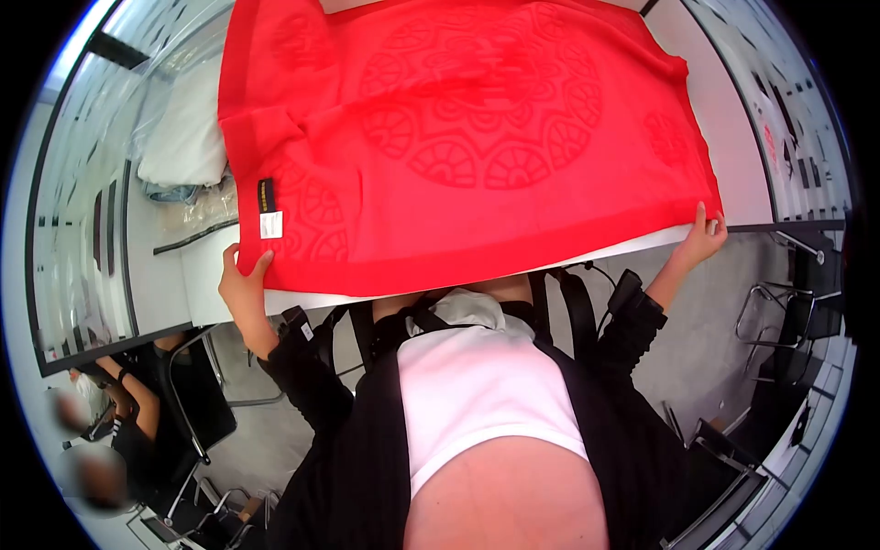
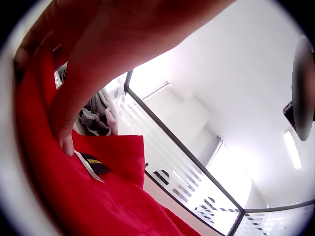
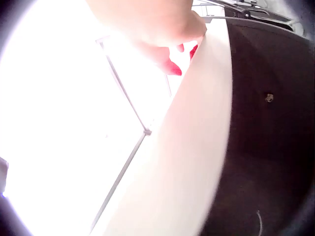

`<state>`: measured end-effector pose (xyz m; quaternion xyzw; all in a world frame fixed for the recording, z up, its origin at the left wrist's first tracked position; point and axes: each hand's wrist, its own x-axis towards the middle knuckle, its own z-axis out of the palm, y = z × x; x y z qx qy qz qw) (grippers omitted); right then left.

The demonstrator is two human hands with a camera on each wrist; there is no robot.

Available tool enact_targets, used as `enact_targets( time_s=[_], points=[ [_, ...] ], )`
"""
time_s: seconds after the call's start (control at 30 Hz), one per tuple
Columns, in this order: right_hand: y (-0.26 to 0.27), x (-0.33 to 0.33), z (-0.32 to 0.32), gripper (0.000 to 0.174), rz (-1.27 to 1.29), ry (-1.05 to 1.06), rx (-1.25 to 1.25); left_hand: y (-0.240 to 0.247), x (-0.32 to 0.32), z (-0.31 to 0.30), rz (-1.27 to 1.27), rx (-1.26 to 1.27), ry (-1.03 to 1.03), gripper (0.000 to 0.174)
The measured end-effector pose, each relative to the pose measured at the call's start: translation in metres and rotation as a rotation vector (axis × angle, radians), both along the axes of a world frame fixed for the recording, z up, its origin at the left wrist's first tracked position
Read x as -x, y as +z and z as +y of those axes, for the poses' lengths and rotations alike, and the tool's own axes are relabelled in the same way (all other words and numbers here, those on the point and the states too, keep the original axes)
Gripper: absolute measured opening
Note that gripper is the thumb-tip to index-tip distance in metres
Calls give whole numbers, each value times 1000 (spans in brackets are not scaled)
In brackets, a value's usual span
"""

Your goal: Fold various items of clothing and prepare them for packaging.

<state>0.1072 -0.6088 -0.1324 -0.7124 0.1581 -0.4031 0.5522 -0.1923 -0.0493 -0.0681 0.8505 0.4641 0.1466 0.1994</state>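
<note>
The red cloth [image 1: 477, 137] lies spread on the surface [image 1: 733, 137], long axis left to right, ahead of the person, whose left hand [image 1: 243, 286] and right hand [image 1: 701, 240] each pinch 1 near corner in curled fingers.

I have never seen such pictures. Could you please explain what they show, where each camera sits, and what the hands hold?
There is no machine: a person wears three cameras. The wide picture comes from the head and looks down over the body at a white table. A red cloth with a round pattern lies spread on it. The left hand grips its near edge beside a small label; the right hand pinches the other near corner. The other two pictures come from the wrists, very close: each shows that hand and some red cloth.
</note>
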Motion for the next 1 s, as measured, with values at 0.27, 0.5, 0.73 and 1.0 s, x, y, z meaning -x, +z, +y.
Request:
enact_targets(
  time_s=[0.27, 0.5, 0.73, 1.0],
  points=[
    [23, -8, -45, 36, 195, 469, -292, 21, -1, -7, -574, 403, -16, 37],
    [83, 1, 26, 40, 249, 450, -51, 61, -49, -58, -743, 267, -302, 22],
    [111, 40, 146, 20, 162, 427, 460, 83, -123, -123, -650, 305, -683, 16],
    [106, 78, 202, 22, 58, 708, 527, 73, -157, -167, -530, 371, -937, 20]
  ],
)
